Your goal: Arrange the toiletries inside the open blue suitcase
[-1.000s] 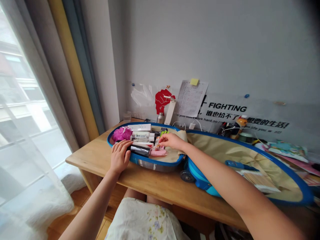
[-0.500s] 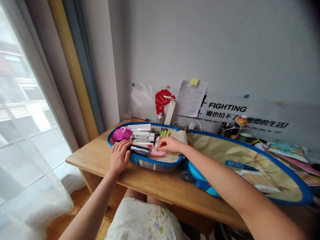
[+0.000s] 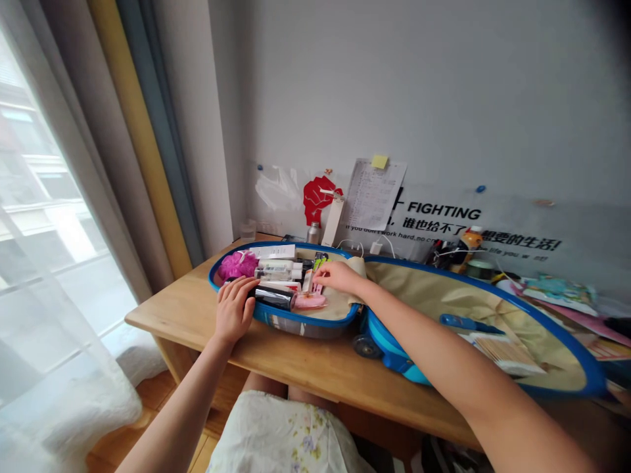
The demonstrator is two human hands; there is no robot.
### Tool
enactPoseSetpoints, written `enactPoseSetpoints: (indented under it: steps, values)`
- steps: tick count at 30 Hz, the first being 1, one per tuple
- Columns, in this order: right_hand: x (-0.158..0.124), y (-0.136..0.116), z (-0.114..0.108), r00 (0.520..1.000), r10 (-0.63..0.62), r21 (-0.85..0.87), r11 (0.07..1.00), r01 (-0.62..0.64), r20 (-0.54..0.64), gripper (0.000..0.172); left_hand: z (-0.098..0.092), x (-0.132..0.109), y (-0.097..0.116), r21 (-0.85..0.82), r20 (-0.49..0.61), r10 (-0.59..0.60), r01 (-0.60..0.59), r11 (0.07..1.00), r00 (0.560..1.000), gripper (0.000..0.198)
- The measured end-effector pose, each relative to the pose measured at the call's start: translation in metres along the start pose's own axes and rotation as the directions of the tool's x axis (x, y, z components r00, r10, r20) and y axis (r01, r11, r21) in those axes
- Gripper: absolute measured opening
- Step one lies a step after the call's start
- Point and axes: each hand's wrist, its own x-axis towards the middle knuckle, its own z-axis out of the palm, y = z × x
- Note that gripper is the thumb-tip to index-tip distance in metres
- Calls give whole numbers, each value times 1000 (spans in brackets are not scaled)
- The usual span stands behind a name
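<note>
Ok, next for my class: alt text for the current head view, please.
A person's right hand reaches among toiletries in one half of an open blue suitcase on a wooden desk; the left hand rests at its near rim. The other half holds thin sticks.

Case (image 3: pixel 414 282) on desk (image 3: pixel 296 358), puff (image 3: pixel 238 265) in L half, sticks (image 3: pixel 507 353) R

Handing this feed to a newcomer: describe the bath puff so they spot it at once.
On the wooden desk lies an open blue-rimmed case. In its left half, the bath puff sits at the left end, just beyond the left hand. It alone is ruffled and bright magenta, unlike the smooth clear bottle beside it.
</note>
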Motion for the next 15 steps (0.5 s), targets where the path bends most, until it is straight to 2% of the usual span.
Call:
enactPoseSetpoints:
  steps: [3, 6, 8, 10, 12, 15]
  values:
    - [0, 10, -32, 991, 65, -29, 997, -68, -120, 25, 0, 0, -1, 5, -11, 18, -18, 1000, 1000, 43]
    - [-12, 38, -78, 964, 175, -76, 978, -193, -198, 35, 1, -1, -2, 8, -9, 23, -23, 1000, 1000, 42]
    - [-32, 66, -104, 940, 278, -136, 942, -308, -198, 31, 1, -1, -2, 7, -10, 25, -25, 1000, 1000, 42]
    - [-60, 96, -121, 906, 399, -220, 880, -422, -144, 18, 1, -1, -2, 5, -13, 21, -21, 1000, 1000, 42]
    - [-93, 125, -127, 842, 537, -312, 791, -526, -57, 9, 1, -1, -2, 0, -12, 13, -13, 1000, 1000, 42]
    - [-139, 160, -122, 700, 712, -433, 647, -628, 49, 20, 1, -1, -1, -5, -4, -3, 3, 1000, 1000, 43]
